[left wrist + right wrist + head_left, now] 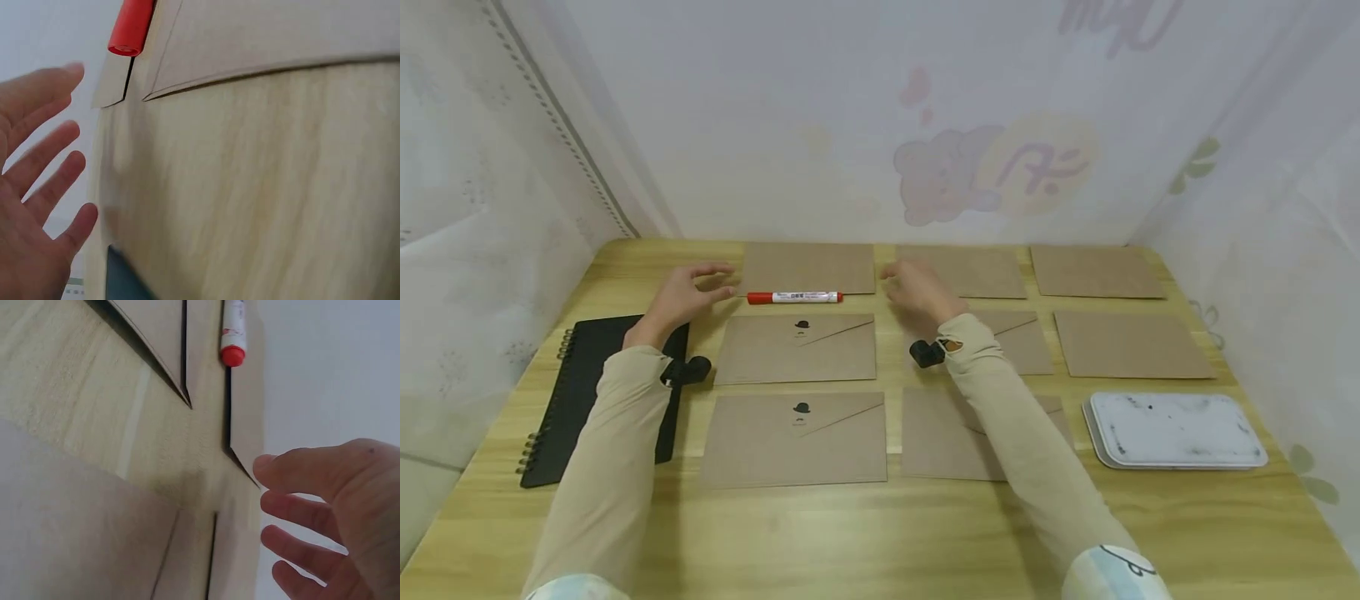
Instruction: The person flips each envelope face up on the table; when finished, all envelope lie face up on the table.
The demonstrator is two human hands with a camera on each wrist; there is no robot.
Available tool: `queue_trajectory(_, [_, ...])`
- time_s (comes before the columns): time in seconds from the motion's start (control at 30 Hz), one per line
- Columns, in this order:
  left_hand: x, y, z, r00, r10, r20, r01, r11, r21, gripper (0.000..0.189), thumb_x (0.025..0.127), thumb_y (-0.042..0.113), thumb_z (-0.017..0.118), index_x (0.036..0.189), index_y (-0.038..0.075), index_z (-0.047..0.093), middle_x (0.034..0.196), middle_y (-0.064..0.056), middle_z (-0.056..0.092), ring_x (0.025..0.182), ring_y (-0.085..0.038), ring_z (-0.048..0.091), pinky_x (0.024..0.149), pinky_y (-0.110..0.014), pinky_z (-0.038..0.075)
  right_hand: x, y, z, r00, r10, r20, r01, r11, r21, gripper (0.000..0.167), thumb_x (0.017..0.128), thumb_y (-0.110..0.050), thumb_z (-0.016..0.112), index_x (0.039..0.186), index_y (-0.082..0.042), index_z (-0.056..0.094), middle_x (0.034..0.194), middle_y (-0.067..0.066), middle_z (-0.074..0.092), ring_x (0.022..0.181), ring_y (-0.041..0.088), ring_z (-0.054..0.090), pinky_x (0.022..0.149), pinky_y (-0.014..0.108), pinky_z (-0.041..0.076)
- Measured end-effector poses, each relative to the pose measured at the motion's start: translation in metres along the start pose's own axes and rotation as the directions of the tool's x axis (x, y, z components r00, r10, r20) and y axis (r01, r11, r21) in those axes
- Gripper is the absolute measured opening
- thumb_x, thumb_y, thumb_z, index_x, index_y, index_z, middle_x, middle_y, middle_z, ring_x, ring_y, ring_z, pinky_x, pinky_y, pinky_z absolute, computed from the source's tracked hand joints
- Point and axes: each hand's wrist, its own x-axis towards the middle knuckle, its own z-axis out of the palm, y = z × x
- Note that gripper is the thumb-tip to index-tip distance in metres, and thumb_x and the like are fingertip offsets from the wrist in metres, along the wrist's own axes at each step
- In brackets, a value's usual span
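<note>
A red-and-white marker [805,297] lies along the front edge of the back-left kraft envelope [808,265]. My left hand [681,300] hovers just left of that envelope, fingers spread and holding nothing; in the left wrist view the marker's red end [130,34] shows beyond the thumb. Right of the marker, my right hand [922,290] is held above the gap near the back-middle envelope [973,271]. Its fingers bend loosely around nothing in the right wrist view. Nearer me lie envelopes with a hat print, such as the middle-left one [760,354] and the front-left one [752,446].
At the left a black spiral notebook [568,408] lies partly under my left forearm. A white tin case [1176,429] is at the front right, below a plain envelope [1135,346] and a back-right envelope [1097,271]. My right forearm covers part of the front-middle envelope [940,450].
</note>
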Motion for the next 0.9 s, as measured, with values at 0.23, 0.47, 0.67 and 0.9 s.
queue_trajectory(0.23, [-0.001,-0.012,0.012,0.999,0.034,0.026,-0.033,0.999,-0.03,0.054,0.085,0.018,0.07,0.132,0.001,0.051,0.144,-0.017,0.035,0.131,-0.038,0.03,0.103,-0.055,0.022,0.01,-0.002,0.014,0.998,-0.055,0.014,0.055,0.997,-0.048,0.036,0.086,-0.003,0.058,0.122,-0.004,0.059,0.117,0.01,0.061,0.111,0.024,0.054,0.096,0.033,0.039])
queue_trajectory(0.47, [0.0,-0.014,0.015,0.991,0.123,0.046,-0.125,0.991,0.044,0.057,0.084,0.017,0.07,0.134,0.0,0.047,0.145,-0.024,0.03,0.132,-0.044,0.022,0.104,-0.058,0.014,0.018,-0.004,0.018,0.995,-0.09,0.036,0.094,0.99,-0.104,0.041,0.086,-0.009,0.064,0.126,-0.001,0.055,0.123,0.011,0.058,0.115,0.025,0.05,0.101,0.033,0.034])
queue_trajectory(0.67, [-0.009,-0.01,0.018,0.986,0.167,-0.01,-0.163,0.969,0.187,0.048,0.086,0.015,0.067,0.128,-0.002,0.052,0.141,-0.028,0.032,0.125,-0.052,0.023,0.097,-0.062,0.015,0.023,-0.009,0.016,0.992,-0.115,0.052,0.122,0.978,-0.168,0.04,0.088,-0.013,0.063,0.126,-0.004,0.056,0.125,0.01,0.057,0.116,0.024,0.049,0.103,0.034,0.029])
queue_trajectory(0.9, [-0.008,-0.004,0.024,0.967,0.232,-0.102,-0.207,0.956,0.208,0.039,0.085,0.013,0.068,0.12,-0.002,0.06,0.136,-0.028,0.041,0.123,-0.047,0.033,0.096,-0.056,0.019,0.016,-0.009,0.006,0.989,-0.141,0.051,0.149,0.955,-0.257,0.034,0.092,-0.018,0.059,0.123,-0.004,0.059,0.122,0.01,0.057,0.112,0.024,0.05,0.1,0.036,0.027])
